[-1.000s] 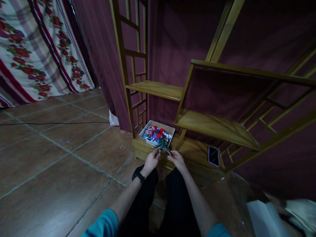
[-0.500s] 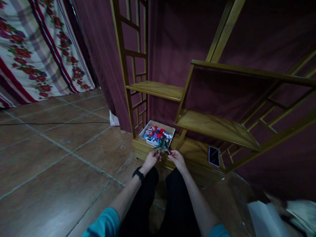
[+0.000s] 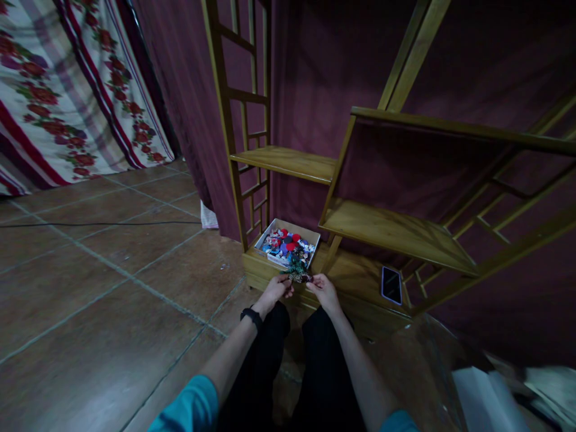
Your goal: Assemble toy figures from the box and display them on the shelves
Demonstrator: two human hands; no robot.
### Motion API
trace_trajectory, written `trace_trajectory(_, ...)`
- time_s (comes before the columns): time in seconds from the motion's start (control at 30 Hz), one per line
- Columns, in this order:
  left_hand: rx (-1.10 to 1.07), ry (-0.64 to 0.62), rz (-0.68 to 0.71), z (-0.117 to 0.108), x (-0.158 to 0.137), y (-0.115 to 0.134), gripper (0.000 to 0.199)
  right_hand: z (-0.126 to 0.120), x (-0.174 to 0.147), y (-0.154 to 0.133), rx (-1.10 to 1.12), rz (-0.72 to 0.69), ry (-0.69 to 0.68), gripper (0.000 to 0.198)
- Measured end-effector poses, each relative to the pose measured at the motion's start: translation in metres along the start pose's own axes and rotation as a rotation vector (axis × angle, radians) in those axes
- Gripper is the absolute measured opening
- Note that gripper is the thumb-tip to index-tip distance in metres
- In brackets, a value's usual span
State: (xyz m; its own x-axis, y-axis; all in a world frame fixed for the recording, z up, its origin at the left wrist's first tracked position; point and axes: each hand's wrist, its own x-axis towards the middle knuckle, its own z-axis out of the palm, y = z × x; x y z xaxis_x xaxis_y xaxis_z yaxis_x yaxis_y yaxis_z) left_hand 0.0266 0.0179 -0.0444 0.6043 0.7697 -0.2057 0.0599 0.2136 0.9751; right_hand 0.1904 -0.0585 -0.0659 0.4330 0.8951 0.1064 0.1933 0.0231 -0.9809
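Observation:
My left hand point(image 3: 279, 288) pinches the left lower side of a small sprig-like ornament point(image 3: 297, 269), dark green with brownish parts. My right hand point(image 3: 324, 291) grips its right end, where a dark reddish piece shows at the fingertips. The ornament is too small to tell its exact kind. Just behind it stands an open white cardboard box point(image 3: 302, 230) on the low wooden shelf. Small red, blue, purple and white pieces point(image 3: 284, 243) fill the box, and the ornament hides part of its front right corner.
A phone point(image 3: 391, 285) lies on the right of the bottom shelf point(image 3: 355, 279). Higher wooden shelves point(image 3: 288, 162) and slanting posts rise above my hands. A black cable point(image 3: 99, 224) crosses the tiled floor at left. Papers point(image 3: 488, 393) lie at the lower right.
The ornament has turned slightly between my fingers, its right end now nearer my right fingertips. Both hands stay almost in place.

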Motion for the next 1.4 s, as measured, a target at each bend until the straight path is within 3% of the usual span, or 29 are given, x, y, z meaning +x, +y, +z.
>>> trace_trajectory(0.33,-0.01,0.038,-0.065,0.0008,-0.0005,0.0031,0.027,0.002,0.0001,-0.0011,-0.105,-0.034,0.049,0.023)
trace_trajectory(0.63,-0.035,0.044,-0.073,0.0,-0.0009,0.0029,0.023,0.0036,0.0005,-0.0009,-0.072,-0.043,0.026,0.023)
trace_trajectory(1.4,-0.089,0.03,0.036,-0.0003,-0.0076,0.0063,0.031,0.0056,-0.0036,-0.0041,-0.147,-0.068,0.044,0.026)
